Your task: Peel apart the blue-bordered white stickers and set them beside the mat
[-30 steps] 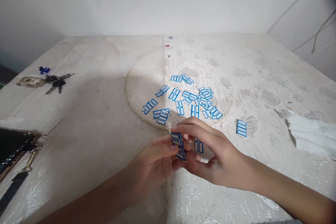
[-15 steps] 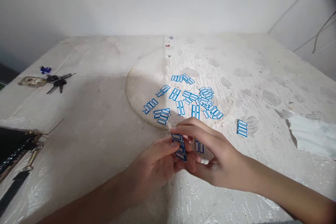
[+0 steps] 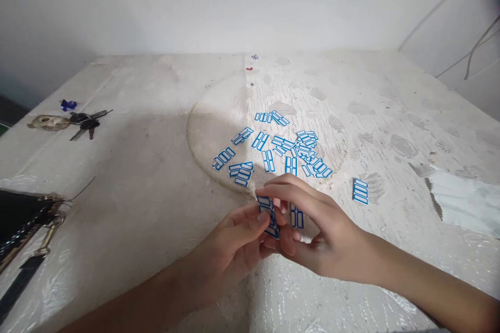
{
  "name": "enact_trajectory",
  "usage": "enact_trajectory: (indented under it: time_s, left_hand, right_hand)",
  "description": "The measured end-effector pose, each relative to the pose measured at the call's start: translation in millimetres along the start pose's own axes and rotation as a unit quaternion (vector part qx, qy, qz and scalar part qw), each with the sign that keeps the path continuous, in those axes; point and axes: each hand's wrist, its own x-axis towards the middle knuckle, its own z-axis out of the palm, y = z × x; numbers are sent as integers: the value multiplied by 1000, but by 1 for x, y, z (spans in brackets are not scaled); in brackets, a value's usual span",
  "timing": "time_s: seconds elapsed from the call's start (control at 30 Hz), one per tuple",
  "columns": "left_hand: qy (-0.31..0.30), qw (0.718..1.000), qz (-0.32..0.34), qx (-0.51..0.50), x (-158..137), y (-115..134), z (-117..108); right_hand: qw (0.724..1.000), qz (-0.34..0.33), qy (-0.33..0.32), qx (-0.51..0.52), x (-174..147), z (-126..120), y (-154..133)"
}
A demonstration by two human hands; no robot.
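My left hand (image 3: 244,234) grips a small stack of white pieces with blue-outlined bars (image 3: 266,213), its thumb pressed on the upper face. From the other side my right hand (image 3: 316,223) closes on the same stack, fingertips at its top edge and thumb low down. The stack is tilted, and how many pieces are in it cannot be told. Just beyond the hands, several similar flat blue-outlined pieces (image 3: 260,141) lie scattered, some overlapping. Another such piece (image 3: 297,217) shows partly behind my right fingers, and a lone one (image 3: 360,191) rests to the right.
A plastic-covered table (image 3: 156,177) meets a white wall (image 3: 250,5). On the left lie keys (image 3: 88,120) with a pale fob (image 3: 50,122), a shiny blue wrapper (image 3: 68,105) and a black pouch (image 3: 23,218) with a strap. A white cloth-like sheet (image 3: 464,200) lies at right.
My left thumb has slid slightly up and right over the stack, which has tipped a little more upright. Both hands keep their hold, and the scattered pieces have not moved.
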Motion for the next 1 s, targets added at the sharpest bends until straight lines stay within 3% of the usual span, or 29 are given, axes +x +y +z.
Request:
enact_trajectory:
  time_s: [0.17, 0.3, 0.43, 0.53, 0.73, 1.0]
  left_hand:
    - [54, 996, 14, 67, -2, 0, 2]
    - [113, 977, 39, 177, -3, 5, 8]
    - [82, 977, 8, 195, -2, 7, 8]
    - [39, 982, -19, 184, 0, 8, 4]
    - [-31, 981, -66, 181, 0, 11, -2]
    - [-10, 974, -62, 220, 2, 13, -2]
  right_hand:
    - [997, 41, -26, 53, 0, -3, -2]
    - [967, 101, -47, 230, 2, -6, 3]
    - [907, 107, -102, 394, 6, -6, 11]
    - [883, 117, -134, 434, 7, -5, 14]
    - [897, 131, -131, 401, 6, -7, 10]
    - [952, 119, -82, 269, 7, -12, 6]
